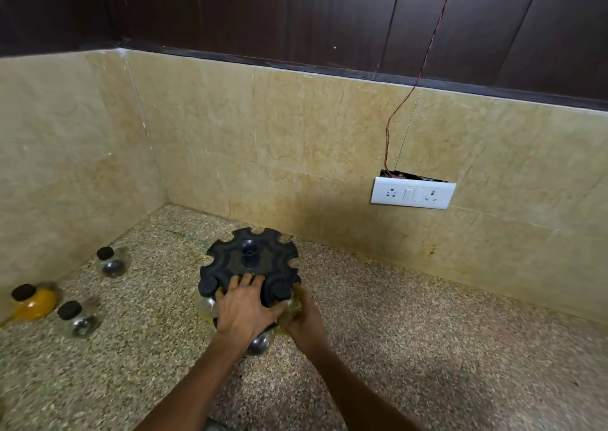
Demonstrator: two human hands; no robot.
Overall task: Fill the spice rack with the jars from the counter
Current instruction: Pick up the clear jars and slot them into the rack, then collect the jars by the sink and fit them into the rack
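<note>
A round black spice rack point(250, 259) with notched slots stands on the speckled counter. My left hand point(245, 308) rests flat on its near top edge, fingers spread. My right hand point(304, 320) grips a clear jar point(294, 302) with yellowish contents at a slot on the rack's near right side. A black-capped jar point(207, 290) hangs in a near left slot, and a rounded clear jar point(258, 345) shows below my left wrist. Three loose jars stand on the counter at left: a dark one point(112, 262), a yellow one point(33, 302) and a clear one point(79, 320).
Beige tiled walls meet in a corner behind the rack. A white socket plate point(413, 195) with a thin red wire point(404, 101) running up sits on the back wall at right. The speckled counter point(427, 348) stretches to the right.
</note>
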